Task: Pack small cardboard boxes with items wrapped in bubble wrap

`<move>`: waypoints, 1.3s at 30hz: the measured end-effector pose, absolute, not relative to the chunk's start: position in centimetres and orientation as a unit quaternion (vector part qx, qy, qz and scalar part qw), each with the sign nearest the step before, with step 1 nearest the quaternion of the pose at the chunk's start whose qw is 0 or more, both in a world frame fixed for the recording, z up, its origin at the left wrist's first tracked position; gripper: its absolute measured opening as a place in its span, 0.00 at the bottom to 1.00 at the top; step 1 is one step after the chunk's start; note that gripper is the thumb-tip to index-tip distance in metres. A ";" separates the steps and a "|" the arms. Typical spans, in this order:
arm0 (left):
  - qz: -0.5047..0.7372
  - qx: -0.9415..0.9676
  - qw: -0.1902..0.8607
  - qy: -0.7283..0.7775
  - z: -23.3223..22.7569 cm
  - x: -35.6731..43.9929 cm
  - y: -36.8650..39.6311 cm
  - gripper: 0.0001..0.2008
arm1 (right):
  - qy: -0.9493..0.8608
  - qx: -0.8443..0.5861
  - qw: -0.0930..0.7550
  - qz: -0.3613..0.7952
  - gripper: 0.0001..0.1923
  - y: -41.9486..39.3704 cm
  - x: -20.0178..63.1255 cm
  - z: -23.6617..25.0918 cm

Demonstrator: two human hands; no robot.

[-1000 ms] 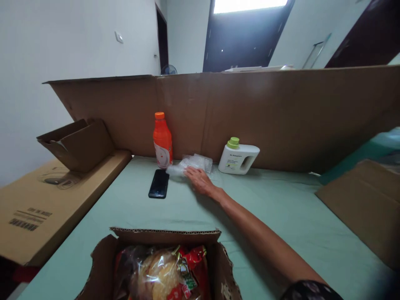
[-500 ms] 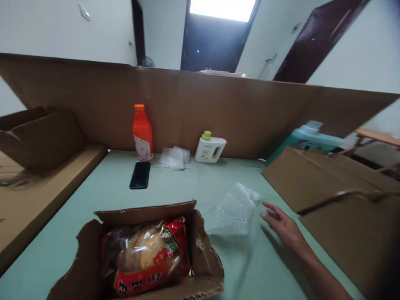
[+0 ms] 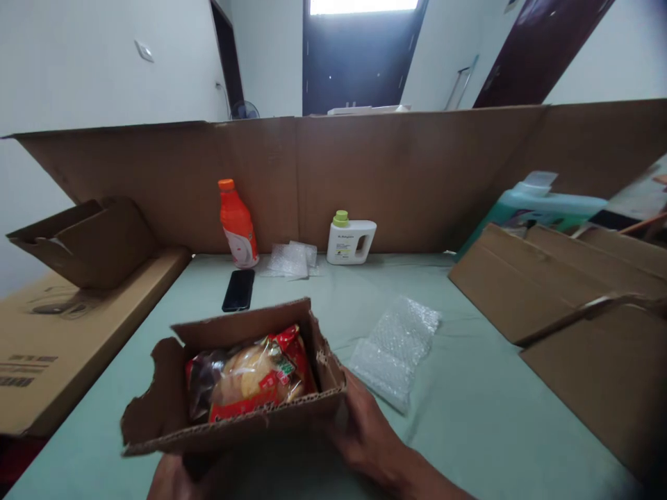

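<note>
An open cardboard box [image 3: 250, 422] with torn flaps is between my two hands, its near side tipped slightly toward me. Inside lie a clear and red food packet [image 3: 255, 378] and a dark item in clear wrap. My right hand [image 3: 367, 434] grips the right near corner, its fingers partly behind the cardboard. Under the left near edge, my left hand [image 3: 180, 479] holds the box; most of its fingers are hidden. A sheet of bubble wrap [image 3: 399, 347] lies flat to the right of the box, apart from my right hand.
Toward the back stand an orange bottle [image 3: 238, 226] and a white jug [image 3: 351, 242], with smaller bubble wrap pieces [image 3: 289, 260] between them. A black phone [image 3: 238, 290] lies in front of the bottle. Cardboard boxes flank both sides; a teal jug [image 3: 542, 205] stands behind the right one.
My right hand has left the bubble wrap and taken hold of the box. My left hand has come into view at the box, which sits farther forward. The bubble wrap now lies flat.
</note>
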State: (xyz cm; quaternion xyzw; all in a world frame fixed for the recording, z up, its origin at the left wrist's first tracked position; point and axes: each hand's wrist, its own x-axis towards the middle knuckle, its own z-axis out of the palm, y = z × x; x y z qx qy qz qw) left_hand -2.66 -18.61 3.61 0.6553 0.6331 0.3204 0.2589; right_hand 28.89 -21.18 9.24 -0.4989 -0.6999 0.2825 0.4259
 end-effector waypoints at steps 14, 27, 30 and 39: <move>0.407 0.728 0.362 0.416 6.1 14.3 3.4 0.37 | -0.574 -0.640 0.459 0.226 0.31 -4.4 41.1 7.8; 0.327 0.770 0.342 0.429 2.1 5.2 -6.9 0.31 | -0.638 -0.671 0.325 0.192 0.15 -21.5 42.5 8.3; 0.340 0.740 0.378 0.441 3.7 5.5 -6.4 0.36 | -0.618 -0.676 0.365 0.169 0.16 -20.7 41.8 8.6; 0.433 0.670 0.465 0.383 8.6 13.5 2.8 0.41 | -0.549 -0.646 0.503 0.168 0.29 -5.7 40.0 9.7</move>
